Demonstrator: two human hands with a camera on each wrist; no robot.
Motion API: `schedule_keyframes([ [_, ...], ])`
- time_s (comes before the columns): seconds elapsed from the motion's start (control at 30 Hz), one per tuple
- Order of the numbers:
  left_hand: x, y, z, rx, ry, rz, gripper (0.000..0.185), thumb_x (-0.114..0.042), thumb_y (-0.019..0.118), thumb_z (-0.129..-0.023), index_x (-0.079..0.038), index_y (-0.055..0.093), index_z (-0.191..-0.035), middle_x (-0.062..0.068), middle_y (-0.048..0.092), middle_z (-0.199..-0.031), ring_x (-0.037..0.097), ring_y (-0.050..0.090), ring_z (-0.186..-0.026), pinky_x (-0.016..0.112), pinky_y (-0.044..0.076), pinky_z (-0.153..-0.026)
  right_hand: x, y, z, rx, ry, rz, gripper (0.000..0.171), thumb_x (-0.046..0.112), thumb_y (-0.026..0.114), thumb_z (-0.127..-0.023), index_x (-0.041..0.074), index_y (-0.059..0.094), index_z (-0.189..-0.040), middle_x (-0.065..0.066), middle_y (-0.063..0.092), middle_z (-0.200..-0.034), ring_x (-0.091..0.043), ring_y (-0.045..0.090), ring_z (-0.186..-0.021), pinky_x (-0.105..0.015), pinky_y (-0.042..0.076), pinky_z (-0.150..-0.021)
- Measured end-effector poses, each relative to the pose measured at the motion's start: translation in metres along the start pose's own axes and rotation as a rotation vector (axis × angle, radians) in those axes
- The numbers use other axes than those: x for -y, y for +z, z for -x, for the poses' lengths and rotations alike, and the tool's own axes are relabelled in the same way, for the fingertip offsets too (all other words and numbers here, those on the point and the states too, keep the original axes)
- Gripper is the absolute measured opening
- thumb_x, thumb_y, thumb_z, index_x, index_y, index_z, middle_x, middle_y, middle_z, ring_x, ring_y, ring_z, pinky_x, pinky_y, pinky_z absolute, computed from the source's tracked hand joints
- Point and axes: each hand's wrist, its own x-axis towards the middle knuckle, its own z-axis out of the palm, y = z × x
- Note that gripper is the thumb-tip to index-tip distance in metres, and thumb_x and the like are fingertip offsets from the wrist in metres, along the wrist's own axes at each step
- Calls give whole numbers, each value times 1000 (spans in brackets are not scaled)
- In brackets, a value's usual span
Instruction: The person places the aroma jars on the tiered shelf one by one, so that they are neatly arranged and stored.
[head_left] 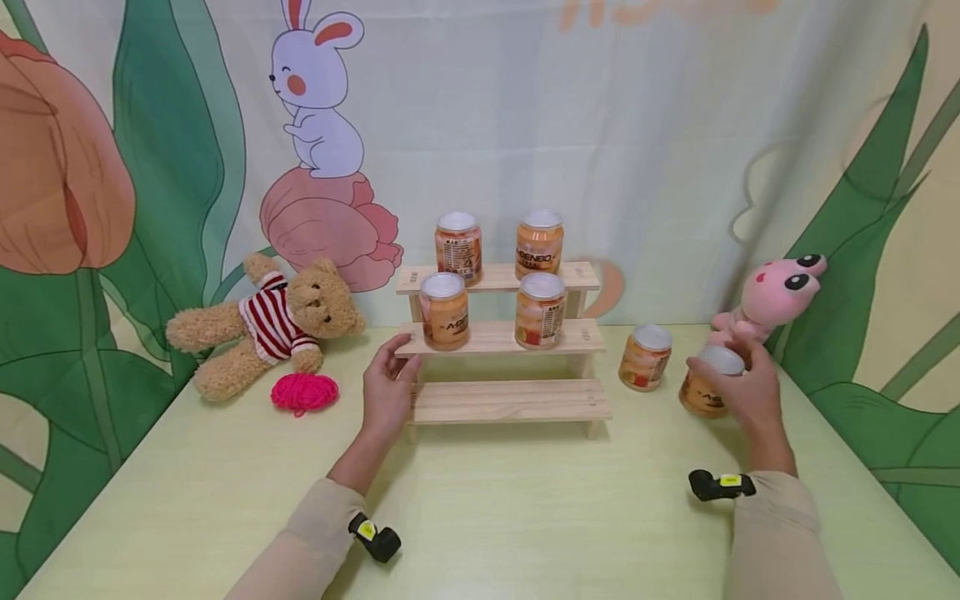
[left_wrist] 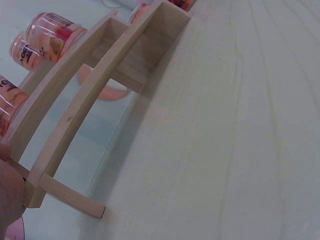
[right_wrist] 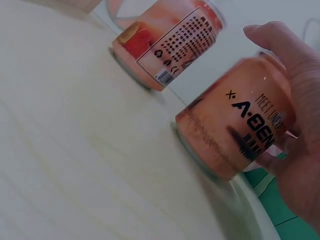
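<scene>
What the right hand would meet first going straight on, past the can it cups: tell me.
Past that can, the right hand would probably meet the pink toy, just beyond it in the head view; the gap in depth is unclear.

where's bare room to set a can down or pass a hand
Free: the bottom shelf, the middle shelf between its two cans (snug), and the tabletop before the stand, between the sleeves. Crowded: the right side, where the right hand holds one can near another can and the pink plush; also the stand's left end, gripped by the left hand.
</scene>
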Motion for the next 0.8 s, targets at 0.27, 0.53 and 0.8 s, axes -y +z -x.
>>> schedule_keyframes([
  [0.27, -1, 1, 0, -4, -7, 1, 37, -5, 62, -99, -9, 59, -136, 22, 65, -105, 12, 58, -91, 18, 44, -64, -9, 4, -1, 15, 7, -6, 93, 42, 78, -86, 7, 29, -156, -19, 41, -146, -35, 42, -127, -57, 37, -104],
  [0.53, 1, 1, -1, 8, -7, 10, 38, -5, 62, -99, -8, 58, -137, 23, 65, -107, 12, 58, -92, 19, 45, -66, -15, 5, -1, 28, 19, 0, 91, 45, 78, -85, 10, 30, -155, -16, 42, -143, -33, 43, -124, -58, 36, -102],
  [0.8, -8, 0, 3, 19, -28, 8, 40, -2, 61, -99, -3, 55, -139, 27, 64, -109, 14, 57, -92, 22, 47, -65, -17, 8, 3, 63, 25, 34, 89, 48, 76, -86, 5, 31, -149, -19, 44, -139, -36, 45, -121, -59, 37, -104],
])
